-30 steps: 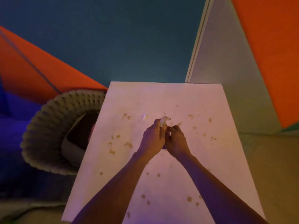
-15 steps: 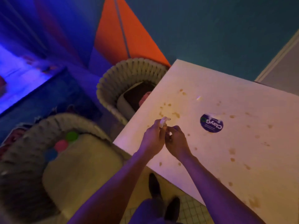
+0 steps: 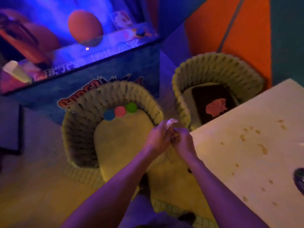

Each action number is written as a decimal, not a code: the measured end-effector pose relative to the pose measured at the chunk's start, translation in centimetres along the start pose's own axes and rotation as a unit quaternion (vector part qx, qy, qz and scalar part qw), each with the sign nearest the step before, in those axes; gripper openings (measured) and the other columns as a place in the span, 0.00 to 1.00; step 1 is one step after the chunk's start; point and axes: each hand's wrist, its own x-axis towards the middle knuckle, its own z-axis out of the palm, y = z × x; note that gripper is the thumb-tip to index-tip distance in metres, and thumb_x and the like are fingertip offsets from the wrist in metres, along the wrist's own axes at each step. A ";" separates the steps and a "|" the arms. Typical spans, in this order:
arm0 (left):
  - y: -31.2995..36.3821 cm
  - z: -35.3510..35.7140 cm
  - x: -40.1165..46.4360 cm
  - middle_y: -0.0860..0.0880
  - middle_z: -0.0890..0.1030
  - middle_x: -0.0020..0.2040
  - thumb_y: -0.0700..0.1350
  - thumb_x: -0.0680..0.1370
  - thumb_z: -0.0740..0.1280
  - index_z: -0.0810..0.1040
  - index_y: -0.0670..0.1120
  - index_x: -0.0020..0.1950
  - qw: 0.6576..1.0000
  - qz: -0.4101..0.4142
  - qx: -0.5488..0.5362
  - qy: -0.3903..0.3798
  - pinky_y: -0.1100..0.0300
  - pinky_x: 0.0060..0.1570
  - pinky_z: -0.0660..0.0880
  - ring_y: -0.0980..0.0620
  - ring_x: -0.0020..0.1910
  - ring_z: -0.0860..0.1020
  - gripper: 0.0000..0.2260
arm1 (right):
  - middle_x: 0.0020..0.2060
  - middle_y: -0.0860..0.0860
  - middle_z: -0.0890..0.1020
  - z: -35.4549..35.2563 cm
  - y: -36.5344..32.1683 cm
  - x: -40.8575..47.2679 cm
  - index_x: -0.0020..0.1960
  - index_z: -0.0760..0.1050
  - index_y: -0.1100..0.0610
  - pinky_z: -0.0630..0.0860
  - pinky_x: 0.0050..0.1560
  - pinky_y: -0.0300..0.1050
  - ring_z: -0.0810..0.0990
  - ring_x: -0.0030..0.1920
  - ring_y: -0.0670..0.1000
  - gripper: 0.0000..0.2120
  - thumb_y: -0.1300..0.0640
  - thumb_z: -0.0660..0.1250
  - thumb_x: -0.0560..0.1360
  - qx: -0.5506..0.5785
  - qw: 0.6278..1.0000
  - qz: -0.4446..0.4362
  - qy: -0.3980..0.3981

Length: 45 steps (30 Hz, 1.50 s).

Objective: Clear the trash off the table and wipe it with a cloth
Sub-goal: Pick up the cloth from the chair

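Observation:
My left hand (image 3: 158,138) grips a small pale scrap of trash (image 3: 171,122) that sticks up between its fingers. My right hand (image 3: 182,140) is curled against the left, fingertips meeting it; what it holds is hidden. Both hands hover just off the left corner of the white table (image 3: 238,145), above a woven chair's cushion. The tabletop carries several brown stains (image 3: 263,148). A dark round sticker (image 3: 299,180) lies at the table's right edge of view.
A woven chair (image 3: 92,122) with three coloured discs (image 3: 120,111) stands below my hands. A second woven chair (image 3: 218,74) holds a dark pad with a pink cloth (image 3: 215,106). A blue arcade cabinet (image 3: 92,63) is behind, with a pale cup (image 3: 15,71) on it.
My view has swung left and both hands moved off the tabletop past its left corner, still together with the scrap. The sticker shifted to the far right.

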 end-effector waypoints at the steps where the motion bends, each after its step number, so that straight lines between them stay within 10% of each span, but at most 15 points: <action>1: -0.9 -1.0 0.6 0.52 0.84 0.56 0.48 0.78 0.60 0.75 0.57 0.66 1.000 -0.004 0.000 0.010 0.51 0.52 0.80 0.48 0.52 0.84 0.17 | 0.44 0.52 0.80 1.2 -0.3 1.1 0.49 0.81 0.49 0.73 0.41 0.42 0.79 0.42 0.48 0.15 0.46 0.65 0.66 0.010 1.000 -0.003 -0.007; 12: -16.4 -9.4 9.3 0.51 0.80 0.57 0.58 0.76 0.60 0.77 0.53 0.65 0.994 -0.091 0.039 0.049 0.47 0.52 0.80 0.47 0.55 0.80 0.20 | 0.44 0.52 0.80 16.2 -3.2 14.3 0.52 0.83 0.58 0.73 0.45 0.40 0.80 0.43 0.51 0.16 0.64 0.77 0.65 -0.008 0.999 0.033 -0.034; 19: -24.3 -8.8 13.0 0.52 0.79 0.56 0.48 0.77 0.67 0.78 0.53 0.64 0.988 -0.133 0.063 0.046 0.46 0.50 0.79 0.47 0.53 0.80 0.14 | 0.46 0.48 0.83 24.0 0.5 20.1 0.53 0.79 0.50 0.80 0.46 0.50 0.83 0.47 0.50 0.16 0.51 0.74 0.66 -0.054 0.991 0.094 -0.082; 27: -32.1 -5.2 16.0 0.52 0.80 0.56 0.59 0.77 0.61 0.77 0.54 0.61 0.975 -0.198 0.055 0.078 0.47 0.49 0.80 0.47 0.52 0.82 0.17 | 0.46 0.50 0.84 30.2 5.4 23.9 0.52 0.75 0.49 0.80 0.44 0.56 0.84 0.46 0.55 0.16 0.48 0.69 0.65 0.006 0.991 0.104 -0.081; 34: -38.5 -1.5 17.4 0.48 0.80 0.55 0.47 0.79 0.65 0.79 0.47 0.62 0.978 -0.164 0.069 0.111 0.47 0.47 0.80 0.46 0.50 0.82 0.13 | 0.44 0.49 0.83 33.8 9.4 26.7 0.48 0.77 0.51 0.75 0.44 0.45 0.82 0.46 0.51 0.07 0.57 0.70 0.70 0.026 0.992 0.098 -0.077; 45: -39.8 0.2 15.4 0.48 0.77 0.65 0.41 0.76 0.68 0.73 0.48 0.72 0.975 -0.200 0.025 0.092 0.46 0.54 0.80 0.48 0.59 0.80 0.24 | 0.57 0.51 0.81 34.5 12.0 25.0 0.60 0.77 0.53 0.72 0.53 0.39 0.80 0.58 0.51 0.22 0.62 0.76 0.68 0.019 0.983 0.144 -0.108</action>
